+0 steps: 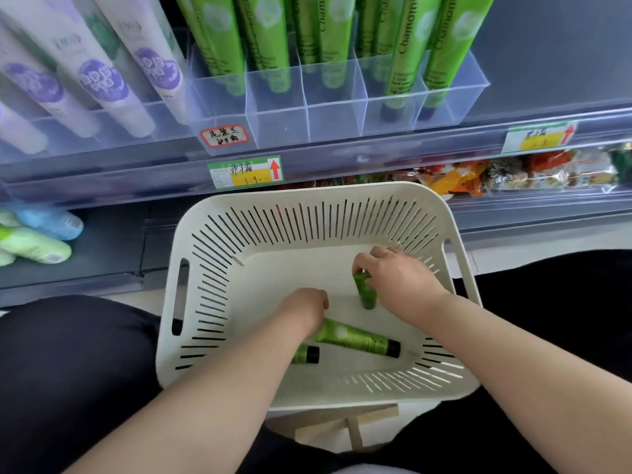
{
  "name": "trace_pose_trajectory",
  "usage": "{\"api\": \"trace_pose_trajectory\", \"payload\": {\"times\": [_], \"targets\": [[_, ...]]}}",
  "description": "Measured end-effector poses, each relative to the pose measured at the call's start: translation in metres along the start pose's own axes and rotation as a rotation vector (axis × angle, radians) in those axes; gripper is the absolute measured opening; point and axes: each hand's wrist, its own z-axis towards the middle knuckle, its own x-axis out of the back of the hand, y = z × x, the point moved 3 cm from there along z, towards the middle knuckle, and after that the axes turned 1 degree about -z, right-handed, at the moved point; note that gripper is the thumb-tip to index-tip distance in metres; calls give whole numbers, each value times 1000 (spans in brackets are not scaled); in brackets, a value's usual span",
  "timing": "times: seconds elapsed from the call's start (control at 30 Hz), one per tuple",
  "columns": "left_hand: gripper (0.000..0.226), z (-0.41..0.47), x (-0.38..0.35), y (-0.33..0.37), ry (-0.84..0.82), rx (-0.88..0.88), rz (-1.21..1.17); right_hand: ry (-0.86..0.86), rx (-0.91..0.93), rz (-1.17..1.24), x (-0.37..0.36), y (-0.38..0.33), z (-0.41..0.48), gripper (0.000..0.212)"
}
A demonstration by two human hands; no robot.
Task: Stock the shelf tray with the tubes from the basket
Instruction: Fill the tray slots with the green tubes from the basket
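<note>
1. Head view: the cream slotted plastic basket (pixel 212 254) sits at 6 o'clock below the shelf, close under the clear divided plastic shelf tray (pixel 337 114), probably so each tube only has a short lift up to it
2. The right hand (pixel 403 278), at 2 o'clock on the basket floor, is closed round a short green tube standing on its dark cap (pixel 365 291); it looks held upright so it can drop cap-down into a compartment like the tall green tubes (pixel 407 53) already stocked
3. The left hand (pixel 302 311) is curled onto the tail of a long green tube with a black cap (pixel 359 340) lying at 6 o'clock; I cannot tell whether it grips or merely rests on it
4. A third green tube with a black cap (pixel 306 354) pokes out from under the left forearm, its body hidden
5. The front cells of the tray look unfilled, though reflections blur them
6. The white and purple tubes (pixel 102 80) at 10 o'clock are cut off; label handwriting is unreadable
</note>
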Motion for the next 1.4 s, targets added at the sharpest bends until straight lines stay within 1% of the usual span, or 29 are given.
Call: {"api": "trace_pose_trajectory", "payload": {"times": [0.07, 0.17, 0.27, 0.33, 0.4, 0.47, 0.5, 0.53, 0.57, 0.6, 0.63, 0.73, 0.87, 1.0, 1.07, 1.1, 1.13, 1.2, 1.3, 1.4], "targets": [[41, 1, -2, 5, -8, -22, 87, 19, -4, 19, 0, -1, 0, 41], [33, 3, -6, 9, 29, -59, 201, 40, -11, 31, -1, -1, 1, 40], [29, 2, -10, 6, 21, -66, 225, 52, -33, 43, 0, 2, 3, 39], [22, -1, -11, 2, -2, -54, 117, 62, -41, 50, -1, 3, 4, 38], [11, -2, -5, -3, 14, -22, -136, 70, -45, 48, -1, 2, 5, 39], [16, -2, 4, -9, 65, -8, -375, 70, -47, 38, 0, 0, 7, 39], [14, -2, 10, -12, 80, -9, -485, 64, -49, 35, 0, -1, 8, 40], [14, -3, 14, -13, 76, -13, -563, 56, -51, 32, 1, -2, 8, 40], [19, -6, 17, -12, 48, -20, -594, 50, -54, 29, 2, -2, 8, 41], [25, -7, 18, -10, 15, -33, -584, 44, -57, 24, 3, -3, 7, 42], [28, -7, 17, -9, -11, -53, -511, 39, -60, 19, 3, -4, 6, 43], [35, -7, 9, 3, -40, -86, -205, 50, -59, -6, 7, -6, 3, 42], [48, -7, -7, 14, -43, -121, -59, 40, -50, -63, 10, -7, -1, 42], [43, -5, -15, 24, -24, -240, 185, 22, -66, -56, 10, -1, -4, 41], [39, -4, -17, 26, -26, -270, 257, 30, -69, -47, 10, 1, -2, 40], [35, -4, -19, 27, -37, -278, 257, 34, -69, -44, 11, 2, -1, 40], [30, -4, -20, 26, -52, -277, 222, 35, -69, -41, 11, 2, 1, 40], [20, -3, -21, 21, -56, -244, 50, 39, -71, -38, 10, 1, 3, 39], [18, -3, -9, 12, 21, -134, -303, 50, -72, -33, 10, -1, 4, 39], [16, -8, 10, 4, 96, -83, -664, 125, -78, -38, 14, -3, 3, 43]]}}
